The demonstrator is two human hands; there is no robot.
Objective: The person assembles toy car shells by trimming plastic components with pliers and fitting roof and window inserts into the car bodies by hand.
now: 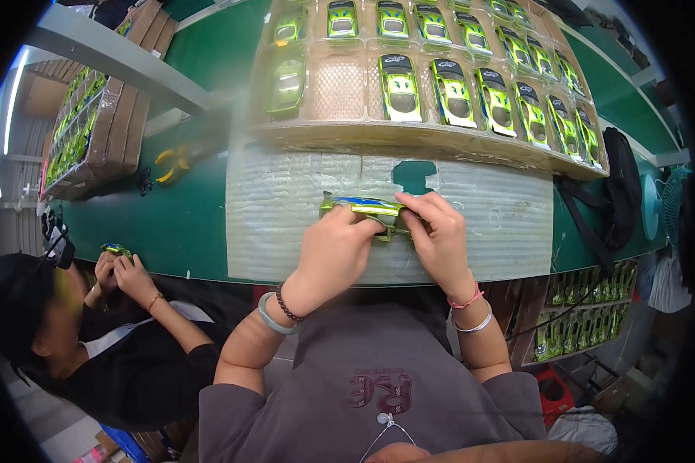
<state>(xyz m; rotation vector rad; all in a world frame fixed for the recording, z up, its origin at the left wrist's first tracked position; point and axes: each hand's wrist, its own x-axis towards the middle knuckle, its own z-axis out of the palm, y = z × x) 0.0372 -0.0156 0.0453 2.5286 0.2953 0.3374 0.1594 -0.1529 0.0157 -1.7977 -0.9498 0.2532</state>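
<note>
Between my two hands is a lime-green toy car body shell with a blue patch, tilted on its side above the foam-covered tabletop. My left hand grips its left end, the fingers curled in at the lower edge. On the other end, my right hand pinches the shell between thumb and fingers. Just beyond my hands stands a tray holding rows of similar green car shells. One pocket in its front row holds no shell.
Ridged foam sheet covers part of the green table. Yellow-handled pliers lie to the left, near stacked trays. A co-worker at left handles another shell. A black bag and a fan are at right.
</note>
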